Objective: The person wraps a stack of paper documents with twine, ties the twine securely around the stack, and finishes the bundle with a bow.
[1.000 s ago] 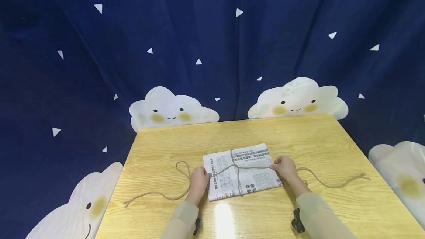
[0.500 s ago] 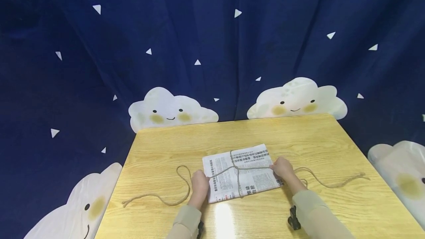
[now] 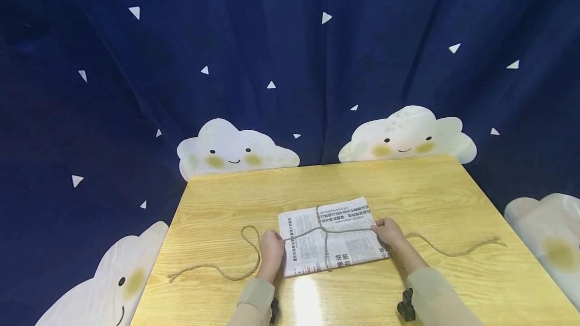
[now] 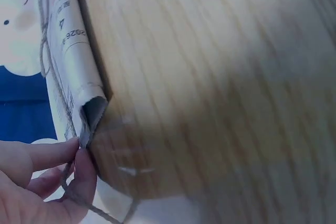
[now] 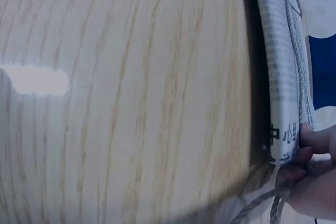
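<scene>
A dark blue curtain [image 3: 281, 49] hung beyond the fingers [image 4: 58, 151], and a wooden table [image 3: 353, 296] spread beneath them. Folded newspaper [image 3: 349, 240] lay between the fingers of the left hand [image 3: 272, 250] and those of the right hand [image 3: 389, 233]. Each hand's fingertips were closed in a pinch on the rope [image 3: 322, 228], which crossed itself between them and trailed outward past both.

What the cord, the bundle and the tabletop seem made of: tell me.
Cord: matte twisted fibre, perhaps jute; its strands show.
Bundle: apparently newsprint, fairly dull, with printed text columns and a thin folded edge.
Tabletop: wood or wood-look laminate, glossy; grain lines and a bright reflection show.
</scene>
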`<state>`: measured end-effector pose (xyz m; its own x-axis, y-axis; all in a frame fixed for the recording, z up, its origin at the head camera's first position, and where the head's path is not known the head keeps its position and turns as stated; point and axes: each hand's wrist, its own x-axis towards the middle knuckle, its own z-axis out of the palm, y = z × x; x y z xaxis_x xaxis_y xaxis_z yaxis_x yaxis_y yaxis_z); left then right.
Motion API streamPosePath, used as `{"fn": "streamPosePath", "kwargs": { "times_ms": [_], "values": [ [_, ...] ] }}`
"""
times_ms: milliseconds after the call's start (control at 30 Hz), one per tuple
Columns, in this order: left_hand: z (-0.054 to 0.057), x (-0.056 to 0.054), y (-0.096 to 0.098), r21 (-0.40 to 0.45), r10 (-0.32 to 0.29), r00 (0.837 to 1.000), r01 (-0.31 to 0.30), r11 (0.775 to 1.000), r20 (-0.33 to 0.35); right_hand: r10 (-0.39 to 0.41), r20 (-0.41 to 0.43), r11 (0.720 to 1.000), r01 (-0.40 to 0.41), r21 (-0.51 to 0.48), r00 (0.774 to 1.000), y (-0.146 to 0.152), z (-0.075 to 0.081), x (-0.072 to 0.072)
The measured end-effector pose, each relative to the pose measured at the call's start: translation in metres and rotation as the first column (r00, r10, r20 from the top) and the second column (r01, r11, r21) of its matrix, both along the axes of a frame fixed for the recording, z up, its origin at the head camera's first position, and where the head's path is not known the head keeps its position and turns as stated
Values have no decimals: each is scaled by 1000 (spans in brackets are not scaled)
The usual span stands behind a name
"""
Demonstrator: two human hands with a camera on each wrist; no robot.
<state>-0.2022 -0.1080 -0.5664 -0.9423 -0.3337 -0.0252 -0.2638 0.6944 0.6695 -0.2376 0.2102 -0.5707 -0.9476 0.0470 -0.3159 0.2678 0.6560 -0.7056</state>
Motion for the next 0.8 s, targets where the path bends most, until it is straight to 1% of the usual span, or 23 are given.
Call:
{"fn": "streamPosePath", "kwargs": {
  "times_ms": [67, 167, 267, 333, 367, 433, 500, 533, 567, 633, 733, 767, 800],
  "values": [
    [0, 0, -1, 31, 4, 1000, -4, 1000, 0, 4, -1, 999, -4, -36, 1000, 1, 0, 3],
    [-2, 0, -3, 98, 20, 1000, -21, 995, 16, -2, -34, 997, 0, -78, 999, 4, -4, 4],
    [-7, -1, -6, 173, 44, 999, -44, 984, 6, -18, -62, 993, 11, -116, 998, 8, -10, 4],
    [-10, -2, -8, 228, 48, 999, -45, 973, -8, -25, -72, 991, 16, -136, 997, 10, -14, 4],
    [-12, -2, -10, 243, 42, 999, -35, 969, -23, -28, -72, 989, 17, -147, 997, 11, -15, 3],
    [-14, -3, -14, 287, 14, 1000, -6, 958, -26, -33, -66, 986, 21, -164, 997, 12, -16, 3],
    [-15, -5, -20, 330, -35, 999, 33, 943, -1, -35, -58, 982, 23, -186, 998, 13, -16, 3],
    [-15, -5, -23, 361, -63, 998, 52, 931, 17, -37, -51, 980, 27, -195, 998, 13, -16, 3],
    [-15, -6, -26, 404, -96, 995, 73, 912, 37, -38, -44, 979, 29, -204, 998, 14, -16, 3],
    [-15, -7, -32, 523, -163, 984, 101, 846, 74, -35, -25, 972, 28, -232, 999, 16, -16, 3],
    [-15, -9, -41, 691, -231, 966, 90, 717, 114, -29, 0, 966, 28, -258, 1000, 19, -17, 4],
    [-15, -9, -43, 726, -250, 962, 91, 682, 115, -25, 9, 963, 27, -268, 1000, 20, -17, 4],
    [-15, -10, -45, 752, -260, 959, 87, 653, 114, -19, 13, 960, 22, -279, 1000, 22, -17, 4]
  ]
}}
